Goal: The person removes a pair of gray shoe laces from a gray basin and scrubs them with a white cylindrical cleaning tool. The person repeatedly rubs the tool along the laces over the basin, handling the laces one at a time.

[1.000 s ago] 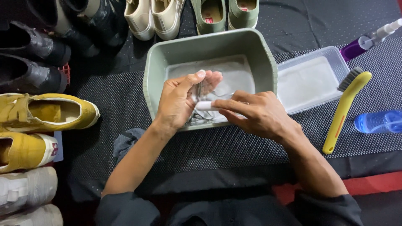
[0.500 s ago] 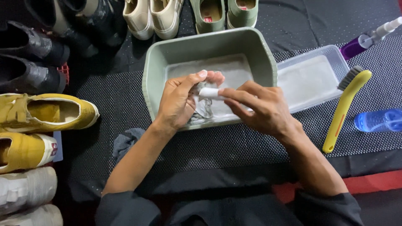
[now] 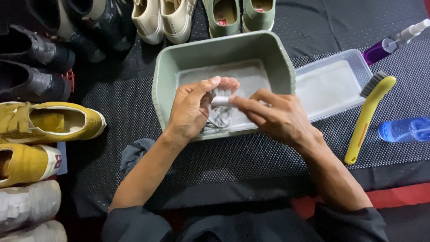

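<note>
item: white lace (image 3: pixel 220 101), thin, wet, part coiled grey below. location: over green basin (image 3: pixel 163 85) of cloudy water. left hand (image 3: pixel 192 107) and right hand (image 3: pixel 273 117), each grip pinched shut on lace. surface: black dotted mat (image 3: pixel 121 112) on floor. surrounds: clear tray (image 3: pixel 358 60), yellow brush (image 3: pixel 367 117), shoes (image 3: pixel 49 120) in rows.

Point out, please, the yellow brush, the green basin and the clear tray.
yellow brush (image 3: pixel 367 121): head view, middle of its handle.
green basin (image 3: pixel 163 80): head view, left wall.
clear tray (image 3: pixel 358 60): head view, far right rim.
</note>
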